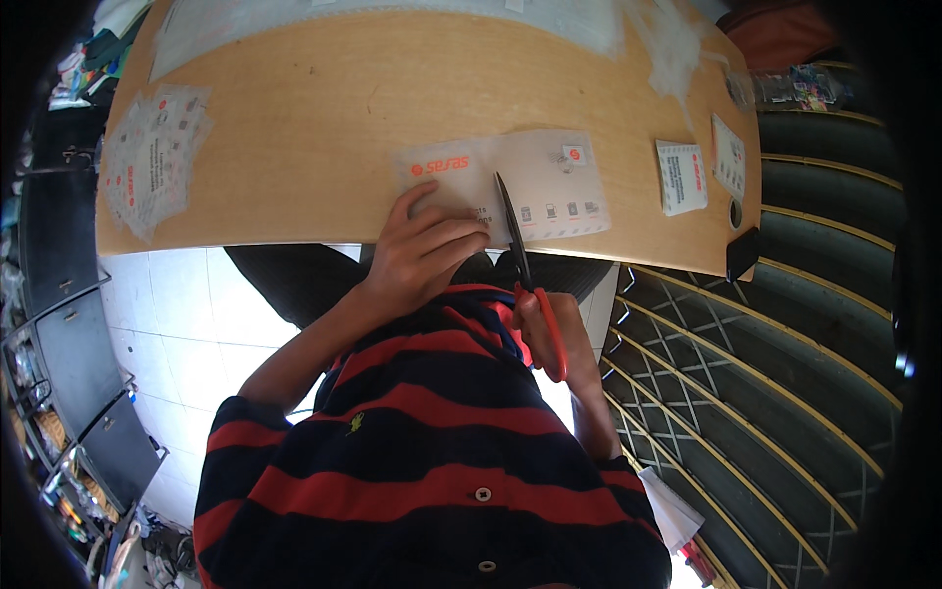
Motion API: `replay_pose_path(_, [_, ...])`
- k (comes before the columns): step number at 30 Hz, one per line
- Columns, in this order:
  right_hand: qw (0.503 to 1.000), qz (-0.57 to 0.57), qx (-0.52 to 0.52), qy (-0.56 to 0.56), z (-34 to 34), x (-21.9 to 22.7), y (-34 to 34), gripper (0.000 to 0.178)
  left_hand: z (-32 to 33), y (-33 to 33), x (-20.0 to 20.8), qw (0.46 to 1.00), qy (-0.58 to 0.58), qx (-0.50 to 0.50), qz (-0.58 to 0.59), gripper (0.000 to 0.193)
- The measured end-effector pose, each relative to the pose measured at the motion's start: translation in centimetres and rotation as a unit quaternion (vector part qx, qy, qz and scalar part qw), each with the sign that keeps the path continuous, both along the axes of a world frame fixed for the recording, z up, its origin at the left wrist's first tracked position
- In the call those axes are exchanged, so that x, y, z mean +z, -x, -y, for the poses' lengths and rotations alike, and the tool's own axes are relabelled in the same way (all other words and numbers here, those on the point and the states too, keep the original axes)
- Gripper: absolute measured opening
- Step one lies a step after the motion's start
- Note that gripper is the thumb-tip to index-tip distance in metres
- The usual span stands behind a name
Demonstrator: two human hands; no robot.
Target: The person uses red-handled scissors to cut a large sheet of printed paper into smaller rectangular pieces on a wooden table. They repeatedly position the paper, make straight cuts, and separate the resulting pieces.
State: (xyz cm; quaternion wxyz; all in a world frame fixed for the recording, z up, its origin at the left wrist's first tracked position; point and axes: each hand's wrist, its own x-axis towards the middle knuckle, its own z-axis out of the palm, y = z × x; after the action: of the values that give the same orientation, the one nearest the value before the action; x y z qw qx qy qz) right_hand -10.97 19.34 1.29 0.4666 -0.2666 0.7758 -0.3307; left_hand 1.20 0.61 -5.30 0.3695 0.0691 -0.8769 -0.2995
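Note:
A pale translucent printed sheet (pixel 549 182) lies on the table by its front edge, with orange lettering and small black icons. On its left part rests my left hand (pixel 422 240), fingers stretched out flat and pressing the sheet to the tabletop. Below the table edge, my right hand (pixel 549 329) is closed round the red handles of a pair of scissors (pixel 522 265). The black blades reach up to the middle of the sheet, right of my left fingers. The near blades look close together; how far the sheet is cut I cannot tell.
The wooden table (pixel 324 128) has a curved front edge. Similar pieces lie in a loose pile (pixel 157 162) at left and in a small stack (pixel 681 179) at right. Clear plastic sheeting (pixel 392 20) covers the far side. A folding metal gate (pixel 746 363) stands at right, dark cabinets (pixel 78 339) at left.

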Motion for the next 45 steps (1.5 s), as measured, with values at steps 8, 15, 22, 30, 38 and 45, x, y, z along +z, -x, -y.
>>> replay_pose_path(8, [1.000,0.020,-0.013,0.016,0.5,-0.6,0.0,0.060,0.1,0.0,0.0,1.000,-0.007,-0.014,-0.004,0.014])
replay_pose_path(15, [0.998,0.007,-0.027,-0.050,1.8,-0.4,-0.2,0.063,0.1,0.0,0.2,1.000,-0.005,-0.006,0.000,0.016])
replay_pose_path(22, [1.000,0.004,-0.024,-0.013,2.8,-0.9,0.2,0.066,0.1,0.0,0.1,1.000,0.000,-0.009,-0.010,0.016])
replay_pose_path(30, [1.000,-0.010,-0.006,-0.011,3.2,-1.0,0.9,0.070,0.1,-0.5,0.1,1.000,-0.009,-0.019,0.001,0.016])
replay_pose_path(38, [0.999,0.031,-0.022,-0.032,4.0,-0.1,1.3,0.069,0.4,-0.9,0.6,0.999,0.003,-0.028,0.018,0.017])
replay_pose_path(45, [0.995,-0.031,0.023,0.091,2.9,-0.7,0.6,0.050,-0.7,-2.2,0.7,0.997,-0.041,0.049,0.031,0.017])
